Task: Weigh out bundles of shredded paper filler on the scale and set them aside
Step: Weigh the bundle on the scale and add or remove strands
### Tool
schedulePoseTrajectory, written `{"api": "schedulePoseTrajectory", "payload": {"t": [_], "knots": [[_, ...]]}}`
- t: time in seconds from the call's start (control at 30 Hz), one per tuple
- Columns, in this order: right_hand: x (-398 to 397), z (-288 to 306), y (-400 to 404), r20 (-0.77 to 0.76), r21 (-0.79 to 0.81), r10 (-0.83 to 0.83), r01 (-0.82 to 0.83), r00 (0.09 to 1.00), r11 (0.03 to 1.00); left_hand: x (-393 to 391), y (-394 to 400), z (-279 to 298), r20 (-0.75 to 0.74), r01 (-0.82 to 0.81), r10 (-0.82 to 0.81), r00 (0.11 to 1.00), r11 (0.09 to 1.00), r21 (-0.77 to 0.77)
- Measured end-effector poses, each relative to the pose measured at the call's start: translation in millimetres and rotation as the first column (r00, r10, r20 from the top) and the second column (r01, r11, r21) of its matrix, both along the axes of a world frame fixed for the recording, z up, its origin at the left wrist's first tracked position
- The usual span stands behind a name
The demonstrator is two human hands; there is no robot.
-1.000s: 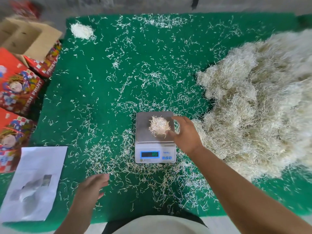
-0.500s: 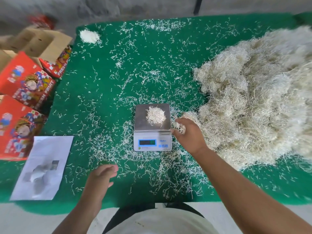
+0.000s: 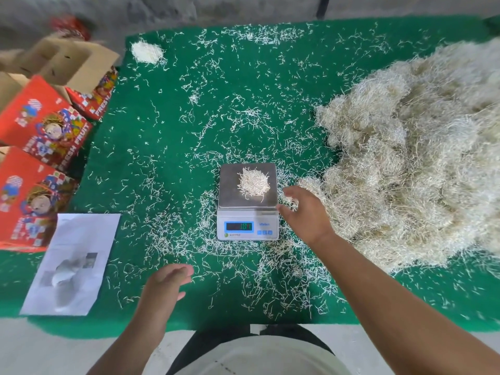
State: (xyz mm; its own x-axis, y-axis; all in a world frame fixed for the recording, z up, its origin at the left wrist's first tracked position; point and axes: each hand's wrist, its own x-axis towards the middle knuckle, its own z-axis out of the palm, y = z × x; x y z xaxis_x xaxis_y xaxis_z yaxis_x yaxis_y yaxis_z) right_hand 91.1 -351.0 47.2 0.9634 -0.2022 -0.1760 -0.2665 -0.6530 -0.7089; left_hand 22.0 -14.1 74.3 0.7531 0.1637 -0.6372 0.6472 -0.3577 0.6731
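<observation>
A small white digital scale with a steel pan stands mid-table on the green mat. A little bundle of shredded paper lies on the pan, and the display is lit. My right hand hovers just right of the scale, fingers loosely spread, holding nothing that I can see. My left hand hangs open near the table's front edge, below and left of the scale. A large heap of shredded paper covers the right side. One weighed bundle sits at the far left corner.
Loose paper shreds are scattered all over the mat. Red printed fruit boxes and an open cardboard carton stand off the left edge. A white printed sheet lies at the front left corner.
My right hand has drawn back from the bundle on the pan to the scale's right side. My left hand stays low at the front. The camera view shifted slightly.
</observation>
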Motion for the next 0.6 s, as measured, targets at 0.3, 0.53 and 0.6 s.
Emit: {"api": "schedulePoseTrajectory", "payload": {"t": [0.3,0.53,0.6], "knots": [[64.1,-29.0,27.7,-0.004,-0.042,0.082,-0.082,0.997,0.996,48.6,11.9,-30.9,-0.083,-0.024,0.025,0.996,1.0,0.015],[127.4,-60.2,59.6,-0.049,-0.129,0.103,-0.109,0.993,0.986,140.1,26.7,-80.6,-0.089,0.163,-0.15,0.985,0.974,0.155],[156.2,-61.4,73.2,-0.041,-0.156,0.067,-0.072,0.997,0.985,175.5,25.6,-96.7,-0.034,0.231,-0.23,0.973,0.939,0.255]]}}
